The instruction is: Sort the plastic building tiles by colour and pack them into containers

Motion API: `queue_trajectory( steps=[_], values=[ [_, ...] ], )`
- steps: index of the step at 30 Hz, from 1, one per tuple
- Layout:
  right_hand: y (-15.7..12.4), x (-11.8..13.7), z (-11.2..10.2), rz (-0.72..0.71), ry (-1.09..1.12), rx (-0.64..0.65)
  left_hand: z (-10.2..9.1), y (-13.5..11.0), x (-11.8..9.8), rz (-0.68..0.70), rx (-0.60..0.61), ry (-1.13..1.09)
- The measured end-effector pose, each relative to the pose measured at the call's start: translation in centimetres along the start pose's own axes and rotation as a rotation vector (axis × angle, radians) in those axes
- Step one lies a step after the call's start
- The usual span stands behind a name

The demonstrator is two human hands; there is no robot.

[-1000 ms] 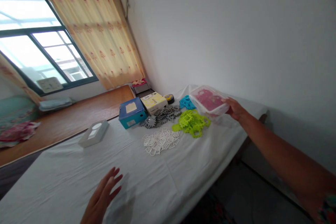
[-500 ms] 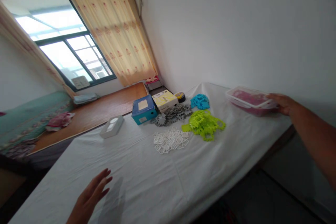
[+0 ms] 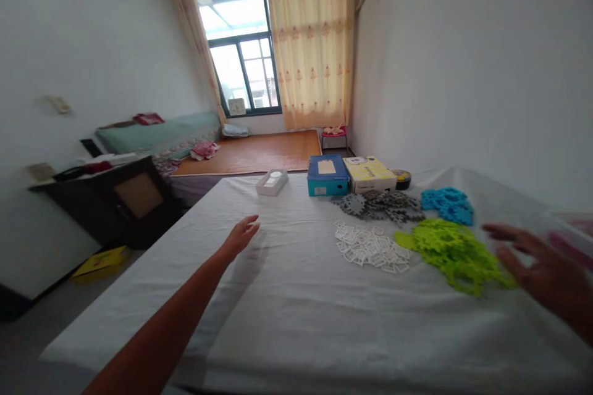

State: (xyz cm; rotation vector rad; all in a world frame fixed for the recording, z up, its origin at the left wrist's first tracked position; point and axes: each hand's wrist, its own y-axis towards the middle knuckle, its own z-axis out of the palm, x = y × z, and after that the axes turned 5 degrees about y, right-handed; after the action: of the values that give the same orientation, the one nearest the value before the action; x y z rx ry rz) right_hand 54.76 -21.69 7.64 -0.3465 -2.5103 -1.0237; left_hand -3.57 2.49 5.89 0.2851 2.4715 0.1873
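Observation:
My left hand (image 3: 241, 238) reaches over the white cloth, fingers stretched out and empty, just short of a small open white box (image 3: 272, 182) with round white items in it. My right hand (image 3: 546, 268), blurred by motion, is empty with thumb and fingers apart, beside a heap of lime-green plastic pieces (image 3: 456, 250). Right of it, a clear tub with pink contents (image 3: 572, 241) is cut off by the frame edge. Between the hands lie a pile of white square plastic pieces (image 3: 370, 247), grey gear-like pieces (image 3: 382, 205) and blue pieces (image 3: 448, 203).
A blue box (image 3: 327, 176), a yellow-and-white box (image 3: 370, 174) and a dark round tin (image 3: 402, 179) stand at the table's back. A white wall borders the right side. Beyond are a bed (image 3: 273, 151) and a dark cabinet (image 3: 120, 200).
My right hand has let go of the pink tub and moved left to the green pieces. My left hand has reached forward towards the white box. The view has turned left.

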Motion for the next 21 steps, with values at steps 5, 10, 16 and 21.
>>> queue_trajectory(
  steps=[5,10,16,21],
  values=[
    [-8.6,8.7,8.2,-0.058,0.321,0.459,1.0,7.9,1.4,0.047,-0.079,0.197],
    [-10.6,8.8,9.5,0.01,0.321,0.546,2.0,13.7,2.7,0.085,-0.047,0.373],
    [-10.0,7.1,10.3,0.026,0.3,0.557,2.9,16.5,2.5,0.147,0.008,0.559],
    [-10.1,7.4,11.3,0.09,0.293,0.51,1.6,16.6,0.4,0.29,0.08,0.659]
  ],
)
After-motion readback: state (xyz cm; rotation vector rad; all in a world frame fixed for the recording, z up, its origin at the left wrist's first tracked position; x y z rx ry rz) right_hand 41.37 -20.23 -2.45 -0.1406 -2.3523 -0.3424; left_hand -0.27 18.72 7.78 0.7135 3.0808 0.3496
